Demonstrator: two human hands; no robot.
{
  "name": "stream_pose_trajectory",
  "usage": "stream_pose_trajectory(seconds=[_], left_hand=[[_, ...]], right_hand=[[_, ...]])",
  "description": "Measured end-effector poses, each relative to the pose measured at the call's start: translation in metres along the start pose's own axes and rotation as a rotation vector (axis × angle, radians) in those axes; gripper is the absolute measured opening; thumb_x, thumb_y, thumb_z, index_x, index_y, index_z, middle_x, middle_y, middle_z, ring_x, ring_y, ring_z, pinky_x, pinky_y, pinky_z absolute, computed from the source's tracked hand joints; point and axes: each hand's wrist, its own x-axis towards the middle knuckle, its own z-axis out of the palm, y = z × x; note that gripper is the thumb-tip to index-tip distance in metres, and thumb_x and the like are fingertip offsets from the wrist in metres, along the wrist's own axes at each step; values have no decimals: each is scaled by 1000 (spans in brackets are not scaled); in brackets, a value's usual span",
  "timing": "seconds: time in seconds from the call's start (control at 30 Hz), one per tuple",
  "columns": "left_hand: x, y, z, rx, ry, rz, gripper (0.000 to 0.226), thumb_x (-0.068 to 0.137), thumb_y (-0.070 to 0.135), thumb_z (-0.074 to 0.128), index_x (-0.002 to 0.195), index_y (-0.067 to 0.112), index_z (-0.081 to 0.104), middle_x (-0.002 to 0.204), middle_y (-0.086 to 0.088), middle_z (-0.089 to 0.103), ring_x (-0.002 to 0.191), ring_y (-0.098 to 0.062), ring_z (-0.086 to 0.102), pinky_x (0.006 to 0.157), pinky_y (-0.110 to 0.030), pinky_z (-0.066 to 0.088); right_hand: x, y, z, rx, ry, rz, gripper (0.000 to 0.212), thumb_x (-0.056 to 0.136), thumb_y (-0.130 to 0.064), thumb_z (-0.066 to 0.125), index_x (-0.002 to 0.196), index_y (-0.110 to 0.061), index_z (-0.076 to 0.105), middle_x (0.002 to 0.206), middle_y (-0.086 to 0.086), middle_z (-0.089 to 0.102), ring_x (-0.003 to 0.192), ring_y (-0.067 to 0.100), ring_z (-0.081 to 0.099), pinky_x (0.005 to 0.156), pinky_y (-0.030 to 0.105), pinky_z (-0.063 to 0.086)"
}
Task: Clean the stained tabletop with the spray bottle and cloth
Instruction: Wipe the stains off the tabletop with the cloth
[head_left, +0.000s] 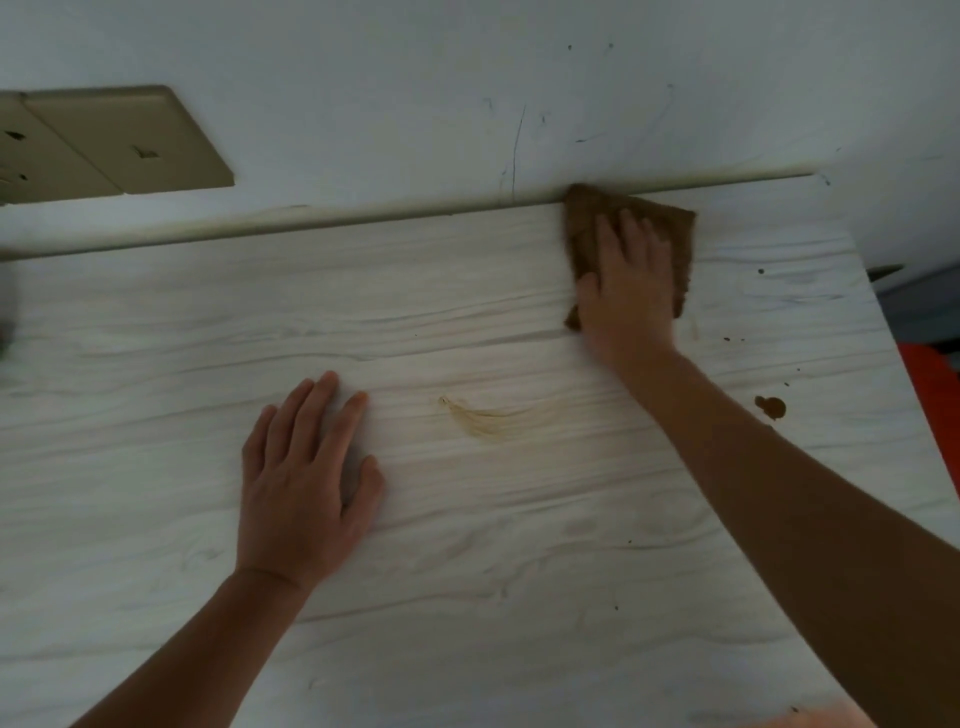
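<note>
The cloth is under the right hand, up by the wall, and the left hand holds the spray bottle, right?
No. In the head view the left hand holds nothing; it lies flat on the tabletop, fingers straight. The cloth is indeed under the right hand, up by the wall.

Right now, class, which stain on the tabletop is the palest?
The yellowish streaked smear beside the left hand; the other stains, like the blob near the right edge, are dark brown.

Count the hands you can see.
2. The left hand lies flat on bare tabletop near the centre; the right hand presses the brown cloth at the far edge.
</note>
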Motion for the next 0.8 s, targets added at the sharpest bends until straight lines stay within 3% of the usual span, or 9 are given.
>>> stream_pose_trajectory(seconds=[0.13, 0.27, 0.33, 0.47, 0.63, 0.7, 0.8], left_hand=[[0, 0, 1, 8, 0, 1, 62, 92, 43, 44, 147, 14, 52, 160, -13, 41, 149, -35, 37, 122, -53, 25], [0, 2, 0, 11, 5, -3, 63, 92, 42, 44, 147, 14, 52, 160, -14, 42, 148, -35, 37, 121, -54, 27], [0, 2, 0, 12, 3, -5, 63, 92, 42, 44, 147, 13, 52, 160, -14, 42, 149, -35, 37, 121, -54, 27], [1, 1, 1, 9, 11, -5, 63, 91, 41, 44, 146, 12, 53, 159, -14, 43, 148, -35, 38, 121, -53, 27], [1, 0, 0, 11, 6, -3, 63, 91, 42, 44, 146, 13, 53, 160, -13, 42, 149, -35, 37, 121, -54, 27], [1, -1, 0, 9, 1, -6, 63, 91, 42, 44, 147, 14, 52, 160, -13, 41, 149, -34, 37, 121, -54, 27], [0, -1, 0, 13, -6, -9, 63, 92, 43, 44, 148, 15, 51, 161, -13, 41, 149, -34, 36, 121, -54, 28]], right_hand=[[-57, -55, 16, 53, -76, -398, 65, 89, -27, 36, 149, -5, 45, 156, 21, 39, 146, 40, 31, 123, 53, 18], [-94, -50, 11, 15, -194, -690, 61, 98, -31, 41, 156, -15, 33, 164, 9, 27, 154, 27, 18, 127, 44, 12], [-79, -31, 5, -14, -185, -676, 62, 97, -35, 40, 156, -18, 33, 164, 7, 28, 153, 26, 20, 126, 43, 13], [-23, 11, -4, -24, -109, -379, 65, 93, -37, 35, 153, -14, 39, 161, 12, 34, 147, 33, 30, 120, 49, 28], [14, -12, 1, -28, -44, -38, 65, 97, -29, 39, 157, -8, 26, 164, 19, 22, 152, 38, 16, 126, 48, 9], [3, -47, 12, -28, -51, -111, 66, 95, -27, 40, 156, -6, 27, 163, 20, 23, 152, 39, 17, 126, 48, 6], [-36, -86, 24, 61, -66, -421, 65, 88, -27, 39, 149, -5, 44, 157, 19, 39, 147, 40, 31, 125, 51, 14]])
